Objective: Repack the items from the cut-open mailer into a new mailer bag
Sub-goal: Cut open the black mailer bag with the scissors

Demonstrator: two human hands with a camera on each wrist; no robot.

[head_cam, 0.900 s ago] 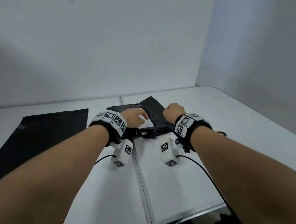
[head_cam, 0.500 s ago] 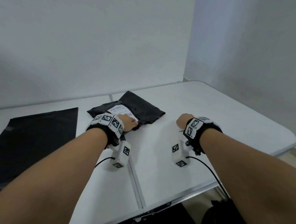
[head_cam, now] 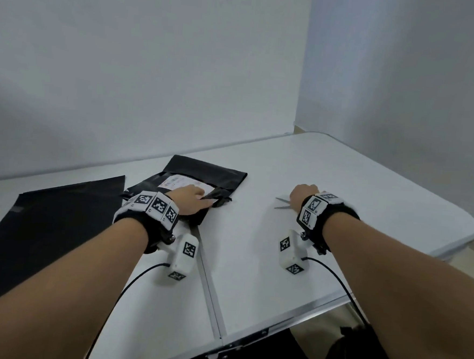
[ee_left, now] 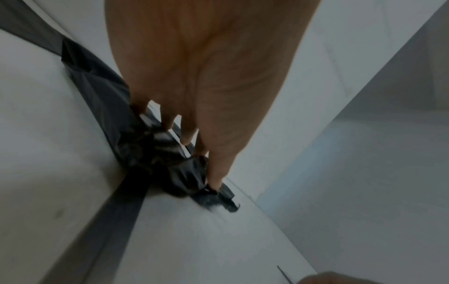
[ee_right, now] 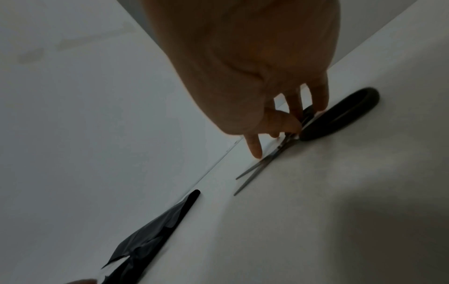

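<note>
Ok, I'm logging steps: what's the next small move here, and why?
Probably let the right hand release the scissors, which already lie on the table, and bring it to the cut-open mailer that the left hand pins by its bunched end.

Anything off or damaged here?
The labelled black mailer is ragged and bunched at the cut end under the left hand. The scissors lie with blades apart at the right hand. The new mailer lies flat.
</note>
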